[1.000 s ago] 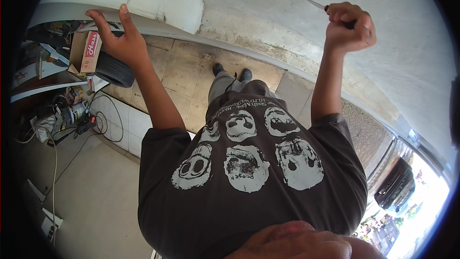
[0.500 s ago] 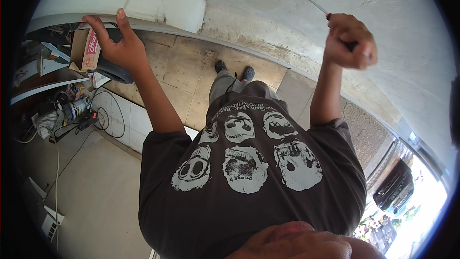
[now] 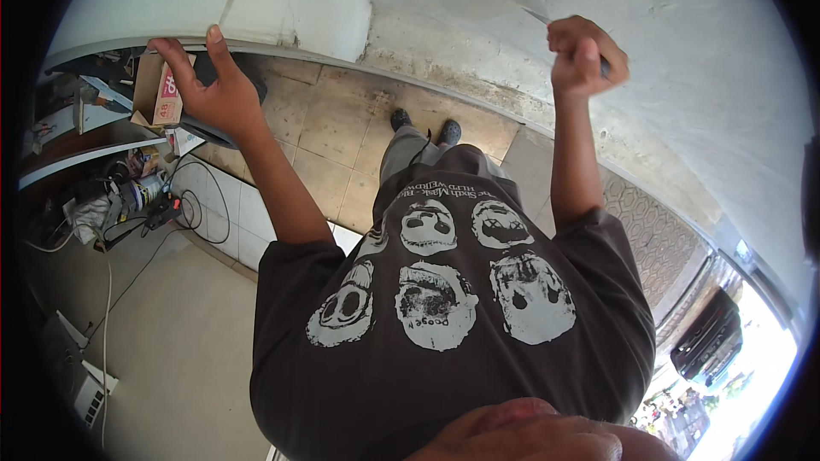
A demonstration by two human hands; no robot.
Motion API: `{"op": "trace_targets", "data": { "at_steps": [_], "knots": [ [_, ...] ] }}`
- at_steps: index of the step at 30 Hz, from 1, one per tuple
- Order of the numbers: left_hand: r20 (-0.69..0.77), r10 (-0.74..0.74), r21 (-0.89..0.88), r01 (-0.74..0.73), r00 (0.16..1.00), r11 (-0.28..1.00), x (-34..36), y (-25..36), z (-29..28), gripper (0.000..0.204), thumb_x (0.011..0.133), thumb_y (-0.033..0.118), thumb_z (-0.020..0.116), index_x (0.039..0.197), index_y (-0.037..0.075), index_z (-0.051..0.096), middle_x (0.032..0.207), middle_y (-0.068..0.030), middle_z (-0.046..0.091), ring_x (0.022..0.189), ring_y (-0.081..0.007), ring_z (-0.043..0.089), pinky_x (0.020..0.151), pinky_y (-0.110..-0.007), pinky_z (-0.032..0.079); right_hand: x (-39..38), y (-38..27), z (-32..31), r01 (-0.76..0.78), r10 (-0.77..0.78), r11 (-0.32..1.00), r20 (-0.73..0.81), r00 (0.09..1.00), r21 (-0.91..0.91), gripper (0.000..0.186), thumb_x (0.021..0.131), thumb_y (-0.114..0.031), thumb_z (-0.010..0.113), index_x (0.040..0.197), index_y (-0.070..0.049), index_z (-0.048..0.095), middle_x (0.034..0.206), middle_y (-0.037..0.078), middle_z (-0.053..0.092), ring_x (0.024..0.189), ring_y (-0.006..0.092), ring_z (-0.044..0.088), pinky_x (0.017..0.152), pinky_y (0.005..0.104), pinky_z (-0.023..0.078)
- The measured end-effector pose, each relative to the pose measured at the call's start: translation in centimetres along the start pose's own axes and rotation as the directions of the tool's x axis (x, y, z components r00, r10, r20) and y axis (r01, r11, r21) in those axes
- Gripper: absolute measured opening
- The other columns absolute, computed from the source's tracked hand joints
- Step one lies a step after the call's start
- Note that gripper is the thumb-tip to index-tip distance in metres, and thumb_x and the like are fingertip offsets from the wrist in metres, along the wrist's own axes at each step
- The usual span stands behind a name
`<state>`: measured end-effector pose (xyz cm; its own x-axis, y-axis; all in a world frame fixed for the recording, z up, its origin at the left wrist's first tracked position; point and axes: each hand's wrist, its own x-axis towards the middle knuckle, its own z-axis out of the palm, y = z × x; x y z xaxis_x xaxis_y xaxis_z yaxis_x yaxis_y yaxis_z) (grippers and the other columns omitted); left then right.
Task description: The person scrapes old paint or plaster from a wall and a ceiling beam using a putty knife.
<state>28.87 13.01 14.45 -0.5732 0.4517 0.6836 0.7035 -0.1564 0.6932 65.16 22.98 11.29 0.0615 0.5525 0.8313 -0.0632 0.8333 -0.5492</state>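
My left hand (image 3: 213, 85) is raised at the lower edge of a white panel (image 3: 290, 8), thumb and fingers spread, holding nothing; whether it touches the edge is unclear. Behind it is a cardboard box (image 3: 147, 98) with a red label, beside a dark tyre (image 3: 218, 138). My right hand (image 3: 588, 58) is closed round a knife (image 3: 535, 14) in front of the grey wall (image 3: 683, 51). The handle is mostly hidden in the fingers, and the thin blade points toward the upper left.
Cluttered shelves (image 3: 32, 179) on the left hold tools, bags and tangled cables (image 3: 222, 205). My feet in dark clogs (image 3: 450, 131) stand on a tiled floor (image 3: 333, 128) below the wall. A bright opening at the lower right shows a dark car (image 3: 705, 333).
My right hand, knife in it, dipped and has since shifted left, with less blade showing now. My left hand sits slightly lower in the picture, still spread.
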Motion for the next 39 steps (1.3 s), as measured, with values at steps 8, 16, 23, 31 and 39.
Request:
{"op": "trace_targets", "data": {
  "at_steps": [8,16,23,31,39],
  "knots": [
    [0.035,0.000,0.019,0.000,0.999,1.000,0.0,0.2,-0.3,0.082,0.096,0.021,0.075,0.157,-0.007,0.029,0.157,-0.0248,0.043,0.147,-0.0310,0.043,0.121,-0.039,0.034,0.6,0.5,0.8,-0.095,0.104,0.985,0.055,0.993,-0.142,0.049,0.098,-0.028,0.063,0.059,0.002,0.060,0.052,0.005,0.056,0.046,0.0127,0.054,0.044,0.0257,0.040],
    [0.030,0.021,-0.032,-0.020,0.999,0.999,0.0,0.3,-0.3,0.080,0.095,0.022,0.076,0.157,-0.004,0.033,0.157,-0.0244,0.043,0.144,-0.0306,0.046,0.119,-0.039,0.037,0.5,-0.8,0.7,0.261,-0.234,0.962,0.250,0.939,-0.080,0.034,0.092,-0.012,0.063,0.061,0.002,0.058,0.054,0.009,0.056,0.046,0.0181,0.056,0.044,0.0273,0.043],
    [0.022,0.040,0.022,-0.040,0.999,0.999,0.0,-0.1,-0.6,0.080,0.093,0.023,0.078,0.156,-0.002,0.036,0.154,-0.0243,0.047,0.143,-0.0297,0.048,0.117,-0.039,0.038,2.4,-4.1,-3.9,-0.314,0.306,0.942,0.077,0.949,0.121,0.031,0.103,-0.023,0.057,0.090,0.005,0.062,0.080,0.015,0.067,0.069,0.0205,0.066,0.065,0.0327,0.054],
    [0.035,0.114,0.065,-0.116,0.993,0.991,0.1,-0.5,-0.6,0.081,0.095,0.024,0.076,0.155,-0.008,0.033,0.153,-0.0271,0.046,0.143,-0.0312,0.047,0.113,-0.037,0.044,-4.7,-3.4,-7.3,-0.330,0.814,0.551,0.407,0.415,-0.766,0.033,0.094,-0.020,0.076,0.123,-0.006,0.070,0.108,0.011,0.071,0.087,0.0183,0.068,0.077,0.0351,0.056],
    [0.017,0.075,0.005,-0.075,0.997,0.997,0.0,-0.7,-0.4,0.080,0.095,0.026,0.076,0.155,-0.007,0.034,0.156,-0.0252,0.044,0.143,-0.0330,0.048,0.117,-0.040,0.039,-7.9,-5.2,-9.8,-0.843,0.817,0.532,0.311,0.486,-0.079,0.043,0.094,-0.002,0.072,0.132,-0.002,0.052,0.109,0.008,0.068,0.105,0.0188,0.069,0.094,0.0317,0.055]
  ]
}}
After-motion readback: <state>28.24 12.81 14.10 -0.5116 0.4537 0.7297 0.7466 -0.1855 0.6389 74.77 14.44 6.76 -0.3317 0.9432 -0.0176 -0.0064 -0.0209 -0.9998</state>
